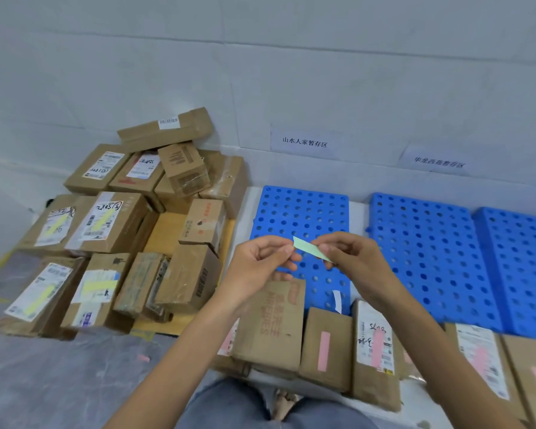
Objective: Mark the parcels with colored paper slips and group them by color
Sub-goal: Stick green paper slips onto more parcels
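Both hands pinch one green slip (310,249) between them, the left hand (257,264) at one end and the right hand (353,258) at the other, above a blue pallet (300,212). Marking looks to be the step in hand. Next the slip needs pressing flat onto an unmarked parcel, perhaps the brown box (270,323) just below, beside the pink-marked parcels (325,345).

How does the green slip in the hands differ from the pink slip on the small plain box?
The green slip is pale green, the pink slip pink. The green slip is held in the air, pinched at its ends by the left hand and right hand; the pink slip lies flat on a box. Both are narrow paper strips.
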A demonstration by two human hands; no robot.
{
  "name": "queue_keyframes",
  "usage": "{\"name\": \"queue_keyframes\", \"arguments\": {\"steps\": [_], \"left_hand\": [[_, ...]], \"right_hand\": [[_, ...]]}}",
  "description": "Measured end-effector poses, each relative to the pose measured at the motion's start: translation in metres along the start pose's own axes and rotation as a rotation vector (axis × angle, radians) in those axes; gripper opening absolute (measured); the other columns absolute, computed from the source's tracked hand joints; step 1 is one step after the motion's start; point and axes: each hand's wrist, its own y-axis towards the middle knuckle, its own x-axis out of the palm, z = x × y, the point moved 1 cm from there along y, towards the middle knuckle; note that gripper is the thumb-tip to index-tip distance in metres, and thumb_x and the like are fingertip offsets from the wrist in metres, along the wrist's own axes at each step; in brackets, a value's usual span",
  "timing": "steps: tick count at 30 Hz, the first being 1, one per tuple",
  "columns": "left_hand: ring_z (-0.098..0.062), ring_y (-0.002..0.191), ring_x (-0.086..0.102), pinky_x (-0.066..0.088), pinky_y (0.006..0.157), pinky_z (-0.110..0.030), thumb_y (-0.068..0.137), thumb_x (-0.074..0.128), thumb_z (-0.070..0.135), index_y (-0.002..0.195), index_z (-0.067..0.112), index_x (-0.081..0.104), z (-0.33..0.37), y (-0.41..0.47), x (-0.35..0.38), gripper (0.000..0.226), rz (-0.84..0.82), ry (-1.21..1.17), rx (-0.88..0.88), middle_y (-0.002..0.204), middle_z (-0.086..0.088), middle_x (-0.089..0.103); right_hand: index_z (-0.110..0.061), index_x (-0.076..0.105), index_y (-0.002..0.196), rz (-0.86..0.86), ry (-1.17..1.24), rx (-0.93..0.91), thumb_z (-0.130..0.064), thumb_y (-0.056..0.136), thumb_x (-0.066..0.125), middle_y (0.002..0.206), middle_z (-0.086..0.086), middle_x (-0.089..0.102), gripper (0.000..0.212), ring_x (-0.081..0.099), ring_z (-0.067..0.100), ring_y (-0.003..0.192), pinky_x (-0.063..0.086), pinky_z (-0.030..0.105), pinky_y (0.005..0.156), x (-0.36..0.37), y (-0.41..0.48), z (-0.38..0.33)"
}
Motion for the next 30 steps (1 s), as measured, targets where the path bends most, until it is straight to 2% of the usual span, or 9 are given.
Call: {"name": "queue_keyframes", "arguments": {"steps": [3,4,6,9,14,19,23,26,30], "left_hand": [[-0.008,0.058,0.062,0.050,0.048,-0.019,0.090,0.060,0.006,0.089,0.005,0.067,0.007,-0.018,0.003,0.007,-0.007,0.040,0.071,0.069,-0.003,0.070],[-0.008,0.056,0.061,0.049,0.047,-0.019,0.090,0.060,0.004,0.087,0.004,0.066,0.008,-0.023,0.003,0.006,0.010,0.051,0.105,0.067,-0.004,0.068],[-0.006,0.052,0.058,0.048,0.044,-0.019,0.089,0.060,0.000,0.082,0.001,0.063,0.007,-0.031,0.005,0.008,0.062,0.056,0.155,0.063,-0.004,0.065],[-0.007,0.051,0.058,0.049,0.044,-0.020,0.087,0.062,-0.003,0.079,-0.002,0.062,0.005,-0.042,0.006,0.008,0.107,0.101,0.233,0.061,-0.003,0.063],[-0.012,0.062,0.059,0.053,0.050,-0.031,0.084,0.067,0.002,0.077,0.005,0.066,0.000,-0.057,0.006,0.007,0.164,0.296,0.394,0.067,0.003,0.066],[-0.007,0.062,0.059,0.047,0.052,-0.023,0.082,0.068,0.003,0.075,0.012,0.068,-0.002,-0.064,0.005,0.011,0.176,0.443,0.480,0.064,0.005,0.066],[-0.009,0.063,0.060,0.051,0.050,-0.028,0.082,0.068,0.003,0.075,0.015,0.069,-0.002,-0.066,0.002,0.014,0.152,0.499,0.501,0.063,0.006,0.066],[-0.009,0.062,0.059,0.052,0.051,-0.034,0.081,0.068,0.002,0.073,0.012,0.067,-0.004,-0.066,0.002,0.013,0.162,0.493,0.490,0.062,0.006,0.064],[-0.012,0.063,0.059,0.053,0.052,-0.035,0.083,0.068,0.004,0.076,0.010,0.067,-0.007,-0.066,0.003,0.010,0.153,0.415,0.439,0.065,0.006,0.065]], "right_hand": [[-0.012,0.071,0.087,0.075,-0.176,-0.094,-0.004,0.087,0.065,0.080,-0.001,0.070,0.010,0.062,0.010,0.066,0.051,0.022,0.065,0.009,-0.014,-0.008],[-0.016,0.070,0.087,0.129,-0.307,-0.170,-0.006,0.085,0.067,0.087,-0.003,0.070,0.011,0.063,0.009,0.074,0.052,0.024,0.072,0.012,-0.019,-0.008],[-0.023,0.067,0.089,0.248,-0.583,-0.390,-0.011,0.082,0.072,0.095,-0.008,0.063,0.015,0.058,0.005,0.089,0.045,0.018,0.082,0.021,-0.029,-0.008],[-0.020,0.069,0.084,0.286,-0.607,-0.546,-0.013,0.081,0.074,0.086,-0.007,0.062,0.009,0.058,0.004,0.083,0.044,0.016,0.077,0.037,-0.047,-0.011],[-0.014,0.070,0.077,0.276,-0.543,-0.574,-0.012,0.080,0.072,0.073,-0.005,0.064,0.004,0.054,0.003,0.070,0.044,0.015,0.066,0.053,-0.059,-0.010],[-0.014,0.070,0.076,0.203,-0.564,-0.529,-0.005,0.080,0.073,0.070,-0.005,0.063,0.011,0.058,0.011,0.065,0.049,0.025,0.064,0.052,-0.064,-0.015],[-0.012,0.068,0.071,0.107,-0.659,-0.532,-0.015,0.079,0.063,0.066,-0.002,0.060,0.009,0.055,0.012,0.063,0.048,0.031,0.062,0.053,-0.062,-0.020],[-0.010,0.066,0.069,0.111,-0.677,-0.538,-0.019,0.077,0.059,0.065,0.000,0.059,0.014,0.056,0.014,0.061,0.051,0.037,0.061,0.055,-0.062,-0.022],[-0.012,0.067,0.070,0.136,-0.643,-0.547,-0.012,0.079,0.064,0.066,-0.003,0.061,0.009,0.057,0.012,0.063,0.050,0.032,0.062,0.054,-0.062,-0.019]]}}
